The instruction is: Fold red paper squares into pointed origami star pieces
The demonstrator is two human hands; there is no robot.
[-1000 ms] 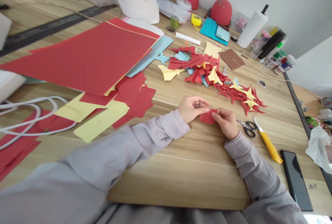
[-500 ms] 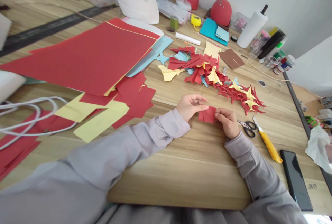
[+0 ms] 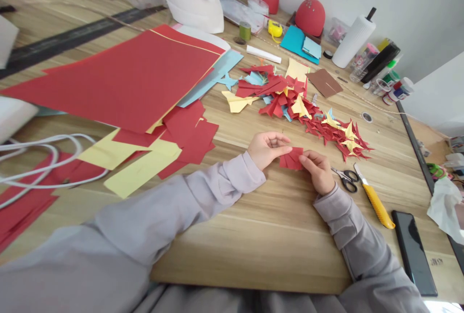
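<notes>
Two sides of small red paper point(image 3: 291, 159) are pinched by left hand point(image 3: 266, 151) and right hand point(image 3: 319, 170), which probably keeps it flat.

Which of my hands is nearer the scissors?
Right. Your right hand is just beside the scissors; your left hand is farther off, beyond the small red paper.

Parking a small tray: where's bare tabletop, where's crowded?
Free: pale wooden tabletop between left grey sleeve and right grey sleeve, this side of the held red paper square; smaller patch between left hand and the pile of red, yellow and blue folded paper. Crowded: left, under large red paper sheets; right, around the black-handled scissors, yellow-handled knife and black phone.
</notes>
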